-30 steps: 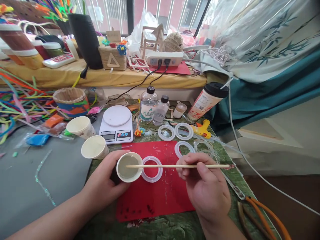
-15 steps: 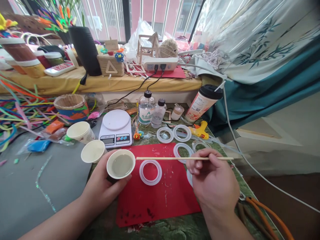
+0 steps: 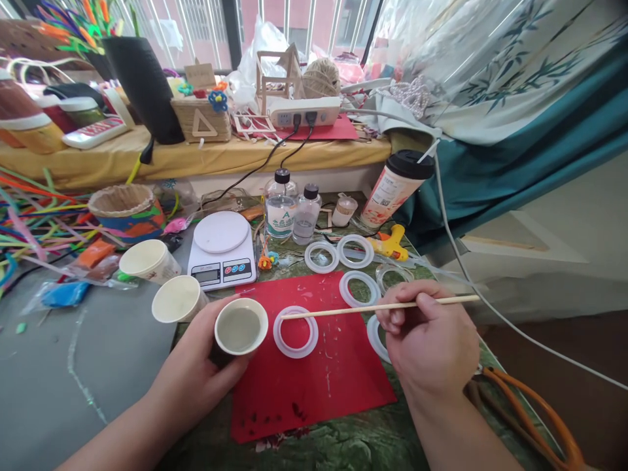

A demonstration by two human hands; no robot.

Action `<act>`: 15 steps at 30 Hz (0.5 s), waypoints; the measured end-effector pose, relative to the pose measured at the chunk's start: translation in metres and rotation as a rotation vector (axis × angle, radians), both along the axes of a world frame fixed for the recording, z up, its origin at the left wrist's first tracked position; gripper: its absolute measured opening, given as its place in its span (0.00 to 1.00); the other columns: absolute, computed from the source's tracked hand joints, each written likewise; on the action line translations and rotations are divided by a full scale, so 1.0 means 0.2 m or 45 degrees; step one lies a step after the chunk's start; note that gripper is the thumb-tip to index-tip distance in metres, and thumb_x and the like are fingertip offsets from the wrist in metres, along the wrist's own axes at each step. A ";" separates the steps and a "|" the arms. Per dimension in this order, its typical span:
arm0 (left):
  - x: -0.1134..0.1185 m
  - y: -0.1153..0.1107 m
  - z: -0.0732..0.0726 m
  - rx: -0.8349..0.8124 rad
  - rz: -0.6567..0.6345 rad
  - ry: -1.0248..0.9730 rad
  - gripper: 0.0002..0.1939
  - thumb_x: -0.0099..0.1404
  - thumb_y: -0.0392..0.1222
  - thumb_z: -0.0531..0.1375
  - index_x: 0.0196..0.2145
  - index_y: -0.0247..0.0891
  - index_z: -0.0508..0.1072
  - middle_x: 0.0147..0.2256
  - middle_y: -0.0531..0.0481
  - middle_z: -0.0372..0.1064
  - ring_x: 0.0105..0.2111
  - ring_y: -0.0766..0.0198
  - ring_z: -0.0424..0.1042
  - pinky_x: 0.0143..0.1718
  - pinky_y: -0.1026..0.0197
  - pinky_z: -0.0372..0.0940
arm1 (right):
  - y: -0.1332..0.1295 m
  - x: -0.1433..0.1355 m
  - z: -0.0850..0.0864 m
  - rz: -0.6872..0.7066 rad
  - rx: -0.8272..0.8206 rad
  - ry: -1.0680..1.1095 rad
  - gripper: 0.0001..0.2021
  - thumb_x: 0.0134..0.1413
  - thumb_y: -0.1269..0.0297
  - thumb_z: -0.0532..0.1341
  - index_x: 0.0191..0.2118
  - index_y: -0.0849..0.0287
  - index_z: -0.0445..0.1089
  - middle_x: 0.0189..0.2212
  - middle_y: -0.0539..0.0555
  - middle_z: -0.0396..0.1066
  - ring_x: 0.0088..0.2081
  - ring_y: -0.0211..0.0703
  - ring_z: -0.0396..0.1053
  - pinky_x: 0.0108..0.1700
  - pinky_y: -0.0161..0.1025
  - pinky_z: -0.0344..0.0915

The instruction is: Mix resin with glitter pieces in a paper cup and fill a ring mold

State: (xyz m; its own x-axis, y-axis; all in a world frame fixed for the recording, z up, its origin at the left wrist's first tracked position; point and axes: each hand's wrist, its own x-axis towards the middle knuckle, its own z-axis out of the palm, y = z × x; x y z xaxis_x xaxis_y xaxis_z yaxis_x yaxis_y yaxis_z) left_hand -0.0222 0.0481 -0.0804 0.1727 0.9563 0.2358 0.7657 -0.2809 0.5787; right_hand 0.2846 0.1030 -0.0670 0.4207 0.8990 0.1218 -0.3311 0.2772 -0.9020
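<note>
My left hand (image 3: 206,360) is wrapped round a paper cup (image 3: 241,326) that holds a greyish, clear liquid. Between the fingers and thumb of my right hand (image 3: 432,333) is a thin wooden stick (image 3: 343,310), nearly level, its tip over a white ring mold (image 3: 295,353) on a red sheet (image 3: 314,399). Whether the tip touches the mold I cannot tell. Several more ring molds lie beyond, one (image 3: 359,289) at the sheet's far right corner and another (image 3: 379,340) partly hidden by my right hand. Two more paper cups, a near one (image 3: 177,299) and a far one (image 3: 150,261), stand left of the held cup.
A white kitchen scale (image 3: 222,252) sits behind the cups. Two capped bottles, one labelled (image 3: 280,212) and one smaller (image 3: 307,219), stand at the back. Right of them are a drink cup (image 3: 392,190) and a yellow glue gun (image 3: 392,243). Orange-handled pliers (image 3: 534,405) lie at the right edge.
My right hand has shifted right, drawing the stick's tip from beside the held cup to over the ring mold. The stick now tilts slightly. The camera view has moved a little.
</note>
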 end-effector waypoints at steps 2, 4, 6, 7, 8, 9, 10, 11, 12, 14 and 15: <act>0.00 0.01 0.00 -0.001 -0.046 0.028 0.29 0.68 0.40 0.65 0.66 0.48 0.69 0.61 0.44 0.78 0.60 0.46 0.79 0.60 0.46 0.77 | -0.02 0.00 -0.02 0.037 -0.017 -0.060 0.10 0.54 0.73 0.61 0.26 0.57 0.79 0.16 0.48 0.67 0.17 0.37 0.64 0.20 0.33 0.58; 0.00 0.01 0.00 0.005 -0.069 0.049 0.31 0.67 0.38 0.65 0.66 0.48 0.69 0.62 0.45 0.77 0.61 0.45 0.78 0.62 0.45 0.75 | -0.04 -0.01 -0.04 0.066 -0.027 -0.120 0.10 0.56 0.72 0.62 0.27 0.57 0.80 0.18 0.49 0.70 0.19 0.38 0.66 0.21 0.34 0.60; -0.01 0.01 0.00 0.027 -0.075 0.067 0.32 0.66 0.38 0.64 0.67 0.48 0.69 0.62 0.45 0.77 0.61 0.45 0.78 0.62 0.45 0.76 | -0.06 -0.02 -0.05 0.079 -0.031 -0.160 0.11 0.58 0.71 0.62 0.28 0.56 0.80 0.20 0.49 0.71 0.20 0.38 0.66 0.22 0.35 0.61; -0.01 0.01 0.00 0.047 -0.072 0.077 0.32 0.66 0.38 0.65 0.67 0.48 0.69 0.62 0.44 0.78 0.61 0.45 0.78 0.61 0.45 0.76 | -0.06 -0.02 -0.05 0.081 -0.034 -0.176 0.11 0.59 0.71 0.62 0.28 0.56 0.80 0.21 0.49 0.71 0.20 0.38 0.66 0.22 0.35 0.61; -0.01 0.01 0.00 0.071 -0.066 0.092 0.32 0.66 0.38 0.65 0.67 0.48 0.69 0.62 0.44 0.78 0.61 0.44 0.79 0.60 0.45 0.77 | -0.06 -0.02 -0.05 0.081 -0.038 -0.189 0.11 0.59 0.71 0.62 0.28 0.55 0.80 0.21 0.49 0.71 0.20 0.38 0.66 0.22 0.35 0.61; -0.01 0.01 0.00 0.096 -0.057 0.107 0.32 0.66 0.39 0.65 0.67 0.48 0.68 0.62 0.44 0.78 0.60 0.44 0.79 0.60 0.45 0.77 | -0.07 -0.02 -0.05 0.080 -0.043 -0.200 0.12 0.60 0.71 0.61 0.28 0.55 0.79 0.21 0.49 0.71 0.20 0.38 0.66 0.22 0.35 0.61; -0.02 0.01 0.01 0.116 -0.049 0.120 0.32 0.66 0.40 0.65 0.67 0.48 0.68 0.62 0.44 0.78 0.60 0.44 0.79 0.60 0.45 0.77 | -0.07 -0.02 -0.06 0.081 -0.051 -0.211 0.12 0.60 0.71 0.61 0.29 0.55 0.79 0.21 0.49 0.71 0.20 0.38 0.66 0.22 0.35 0.61; -0.02 0.01 0.01 0.131 -0.040 0.129 0.32 0.67 0.41 0.65 0.68 0.48 0.68 0.62 0.43 0.78 0.60 0.44 0.80 0.59 0.46 0.78 | -0.07 -0.02 -0.06 0.083 -0.061 -0.222 0.11 0.60 0.71 0.61 0.29 0.55 0.79 0.21 0.49 0.71 0.21 0.38 0.66 0.22 0.34 0.60; -0.02 0.01 0.01 0.138 -0.036 0.134 0.32 0.67 0.41 0.65 0.68 0.48 0.67 0.62 0.43 0.78 0.59 0.44 0.80 0.59 0.46 0.78 | -0.07 -0.02 -0.06 0.086 -0.071 -0.233 0.11 0.60 0.71 0.61 0.29 0.55 0.79 0.21 0.49 0.71 0.21 0.38 0.66 0.22 0.34 0.60; -0.02 0.01 0.01 0.143 -0.035 0.130 0.31 0.68 0.42 0.65 0.67 0.48 0.67 0.61 0.43 0.79 0.59 0.45 0.81 0.58 0.46 0.79 | -0.07 -0.01 -0.07 0.090 -0.092 -0.252 0.11 0.61 0.70 0.62 0.29 0.55 0.79 0.21 0.49 0.72 0.21 0.38 0.66 0.22 0.34 0.60; -0.02 0.01 0.01 0.142 -0.035 0.126 0.31 0.68 0.42 0.65 0.67 0.48 0.67 0.61 0.43 0.79 0.58 0.45 0.81 0.58 0.47 0.79 | -0.07 -0.01 -0.07 0.090 -0.100 -0.261 0.11 0.61 0.70 0.62 0.29 0.55 0.79 0.21 0.49 0.72 0.21 0.39 0.66 0.22 0.34 0.60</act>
State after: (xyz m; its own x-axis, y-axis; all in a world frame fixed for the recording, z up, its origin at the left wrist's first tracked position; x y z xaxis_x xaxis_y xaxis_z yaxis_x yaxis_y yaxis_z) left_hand -0.0258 0.0503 -0.0787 0.2260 0.9198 0.3208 0.8084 -0.3608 0.4651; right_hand 0.2822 0.0891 -0.0813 0.3302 0.9354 0.1268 -0.1549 0.1862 -0.9702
